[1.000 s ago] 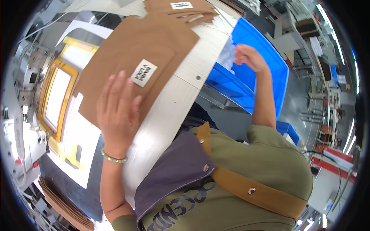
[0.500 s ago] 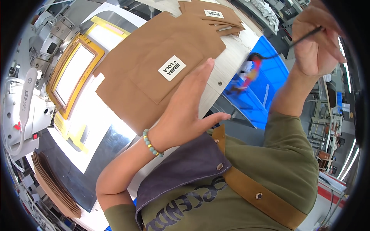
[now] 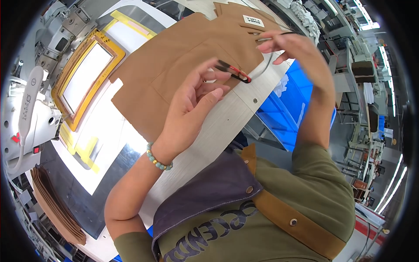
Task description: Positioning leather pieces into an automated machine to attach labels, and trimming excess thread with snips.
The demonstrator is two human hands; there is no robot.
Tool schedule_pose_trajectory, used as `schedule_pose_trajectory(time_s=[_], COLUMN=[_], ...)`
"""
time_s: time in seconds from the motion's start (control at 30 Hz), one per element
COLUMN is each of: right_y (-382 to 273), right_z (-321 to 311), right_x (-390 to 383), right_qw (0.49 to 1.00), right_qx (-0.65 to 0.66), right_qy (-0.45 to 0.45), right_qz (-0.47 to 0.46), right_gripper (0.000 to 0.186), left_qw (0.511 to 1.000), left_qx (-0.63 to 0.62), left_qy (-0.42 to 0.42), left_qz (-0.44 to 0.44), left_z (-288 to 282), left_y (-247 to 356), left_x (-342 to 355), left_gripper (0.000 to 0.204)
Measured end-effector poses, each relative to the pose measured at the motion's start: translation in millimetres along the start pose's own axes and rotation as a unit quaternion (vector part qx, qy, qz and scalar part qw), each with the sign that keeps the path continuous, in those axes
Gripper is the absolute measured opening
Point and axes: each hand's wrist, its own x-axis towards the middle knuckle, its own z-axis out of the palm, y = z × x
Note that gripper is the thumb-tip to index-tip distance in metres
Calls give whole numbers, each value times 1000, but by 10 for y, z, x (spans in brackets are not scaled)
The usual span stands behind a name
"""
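My left hand (image 3: 187,105) is over a large brown fabric piece (image 3: 152,56), its fingers curled at the black end of red-and-black thread snips (image 3: 236,72). Those snips lie across the piece's right edge. From them a thin dark cord (image 3: 265,67) runs up to my right hand (image 3: 294,50). That hand is blurred, its fingers loosely spread, the cord passing beside them. A stitched rectangular outline shows on the brown piece, partly hidden by my left hand.
More brown pieces with a white label (image 3: 253,21) are stacked beyond. A yellow-edged frame (image 3: 114,54) and a white sewing machine (image 3: 30,135) stand at left. Folded brown pieces (image 3: 56,205) lie lower left. A blue bin (image 3: 279,118) is below the table's right edge.
The snips, blurred over the blue bin before, are now at my left fingers. My right hand has come left and toward the table; my left hand has curled, hiding the brown piece's label.
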Motion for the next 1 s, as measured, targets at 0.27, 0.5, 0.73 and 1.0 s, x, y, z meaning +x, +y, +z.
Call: schedule_pose_trajectory(time_s=[0.27, 0.5, 0.73, 1.0], right_y=[51, 616, 520, 23], right_z=[190, 292, 224, 978], right_x=[-206, -257, -195, 297], right_qw=[944, 945, 958, 985], right_qx=[-298, -296, -215, 15], right_qy=[85, -137, -188, -106], right_qz=[-112, -12, -20, -136], right_gripper=[21, 35, 18, 19], left_qw=[750, 608, 642, 650], left_qx=[639, 766, 743, 739], left_qy=[-67, -42, -24, -29], left_qz=[156, 207, 186, 176], left_z=[-461, -746, -732, -719], left_y=[194, 21, -37, -46], left_x=[-145, -91, -124, -126], left_gripper=[33, 42, 48, 53])
